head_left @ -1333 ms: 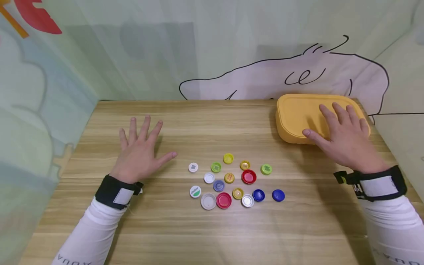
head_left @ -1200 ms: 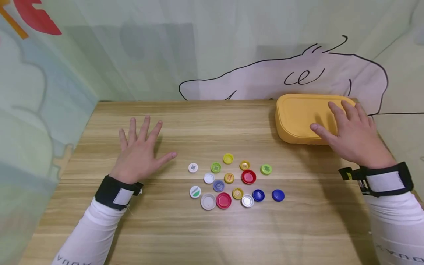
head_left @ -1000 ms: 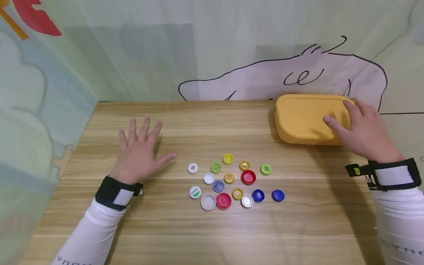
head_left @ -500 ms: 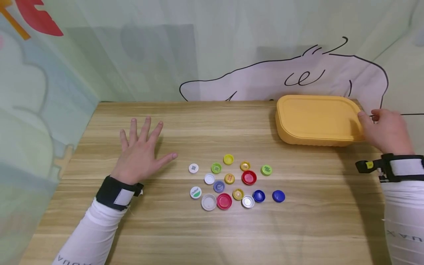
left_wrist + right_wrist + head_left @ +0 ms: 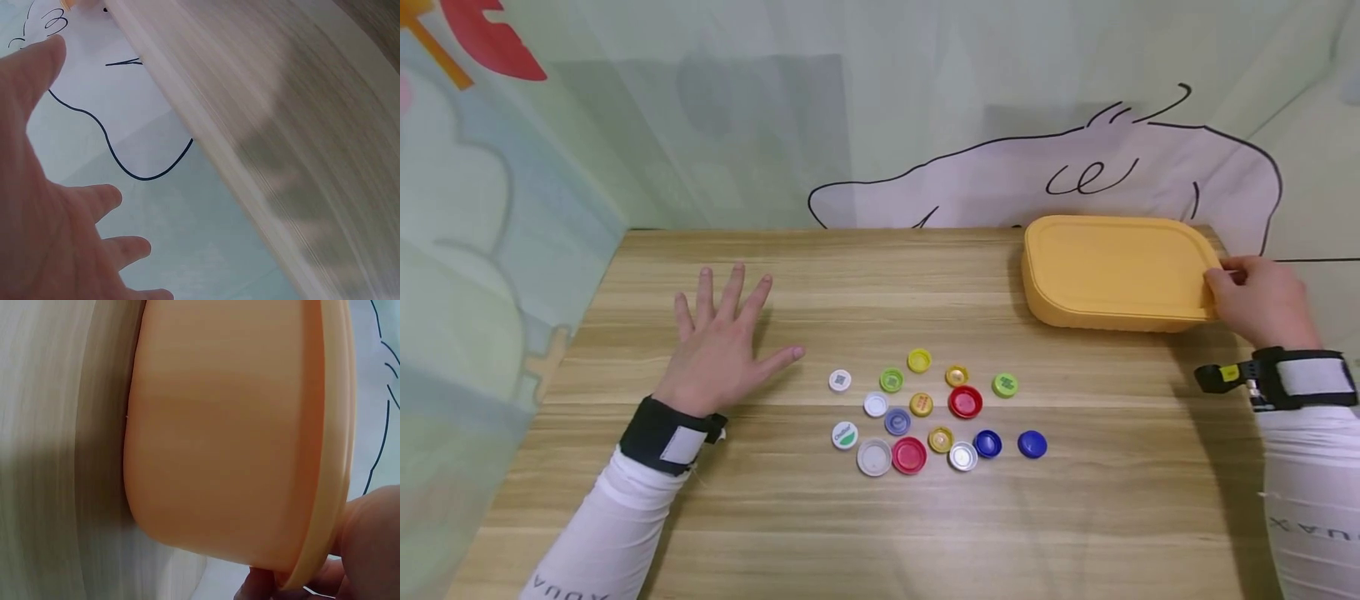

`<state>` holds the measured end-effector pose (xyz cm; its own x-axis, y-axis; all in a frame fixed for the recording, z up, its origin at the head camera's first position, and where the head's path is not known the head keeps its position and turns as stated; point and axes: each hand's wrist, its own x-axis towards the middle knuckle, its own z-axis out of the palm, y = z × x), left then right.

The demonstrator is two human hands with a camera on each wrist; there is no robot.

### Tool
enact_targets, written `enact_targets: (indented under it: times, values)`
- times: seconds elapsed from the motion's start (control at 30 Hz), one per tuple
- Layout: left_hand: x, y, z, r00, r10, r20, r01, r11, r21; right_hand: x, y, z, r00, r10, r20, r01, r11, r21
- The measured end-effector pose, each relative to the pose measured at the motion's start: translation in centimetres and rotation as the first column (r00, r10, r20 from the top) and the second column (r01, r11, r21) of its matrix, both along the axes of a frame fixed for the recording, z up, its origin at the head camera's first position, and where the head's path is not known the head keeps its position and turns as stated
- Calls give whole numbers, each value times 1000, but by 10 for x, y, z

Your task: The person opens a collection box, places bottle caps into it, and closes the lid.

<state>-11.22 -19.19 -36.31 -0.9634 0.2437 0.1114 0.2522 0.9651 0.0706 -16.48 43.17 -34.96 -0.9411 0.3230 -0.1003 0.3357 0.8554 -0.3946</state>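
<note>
A yellow lidded container (image 5: 1120, 271) stands at the far right of the table. At its right end my right hand (image 5: 1266, 302) pinches the edge of the lid (image 5: 334, 444), thumb on top and fingertips (image 5: 256, 584) curled under the rim in the right wrist view. The lid sits on the container. My left hand (image 5: 711, 358) is held over the left part of the table with its fingers spread, holding nothing. Several bottle caps lie between the hands, among them a red cap (image 5: 965, 402), a blue cap (image 5: 1032, 444) and a white cap (image 5: 840, 381).
The wooden table (image 5: 775, 533) ends at a fabric wall (image 5: 737, 125) along the back, printed with a line drawing. Another cloth panel (image 5: 460, 333) borders the left side. The container stands near the table's back right corner.
My right hand has moved from above the container to its right end and come down, its fingers closing on the lid's edge. The left hand and the caps look the same.
</note>
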Motion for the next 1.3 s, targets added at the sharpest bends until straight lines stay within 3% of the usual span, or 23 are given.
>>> enact_targets:
  times: [0.43, 0.7, 1.3]
  values:
    - [0, 1, -1, 1000, -10, 5, 10, 1000, 9, 1, -35, 2, 990, 133, -41, -134, 991, -23]
    - [0, 1, -3, 1000, -7, 12, 7, 1000, 14, -2, -69, 0, 967, 231, -110, -238, 970, -54]
    - [-2, 3, -5, 1000, -15, 4, 15, 1000, 14, -8, -161, -1, 948, 305, -88, -314, 941, -128]
